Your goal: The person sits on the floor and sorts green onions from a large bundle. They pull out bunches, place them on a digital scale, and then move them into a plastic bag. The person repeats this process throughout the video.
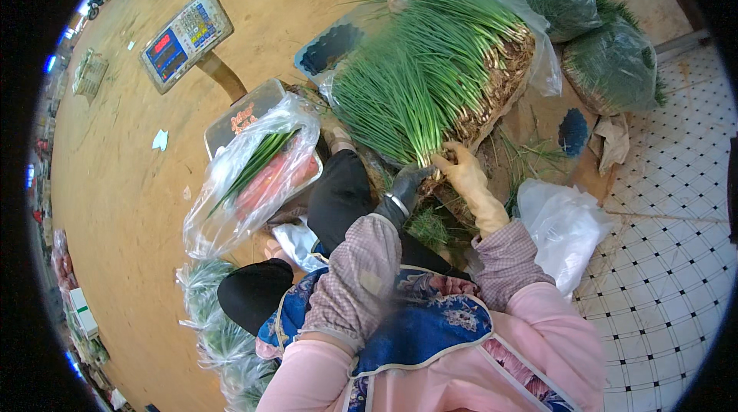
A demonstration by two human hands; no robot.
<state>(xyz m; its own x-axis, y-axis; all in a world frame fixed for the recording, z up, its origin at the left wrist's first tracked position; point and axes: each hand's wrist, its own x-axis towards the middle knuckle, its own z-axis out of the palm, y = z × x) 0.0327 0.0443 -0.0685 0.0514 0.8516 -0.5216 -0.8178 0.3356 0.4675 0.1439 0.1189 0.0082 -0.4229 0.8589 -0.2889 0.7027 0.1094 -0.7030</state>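
A large heap of green onions (pixel 415 72) lies on plastic sheeting before me, its white stems and brown roots towards the right. My left hand (pixel 408 184), in a dark glove with a light band at the wrist, is closed around the stem bases at the heap's near edge. Beside it, my right hand (pixel 458 167), in a yellowish glove, has its fingertips at the roots of those same stems; whether it grips any is hard to tell. To the left, a clear plastic bag (pixel 253 175) with some green onions in it rests on the pan of a digital scale (pixel 187 40).
Filled bags of greens (pixel 614 66) stand at the upper right. White plastic bags (pixel 559 227) lie right of my arm. A blue crate (pixel 331 46) shows beneath the heap's left side. Several bagged bundles (pixel 219 320) line the floor at lower left.
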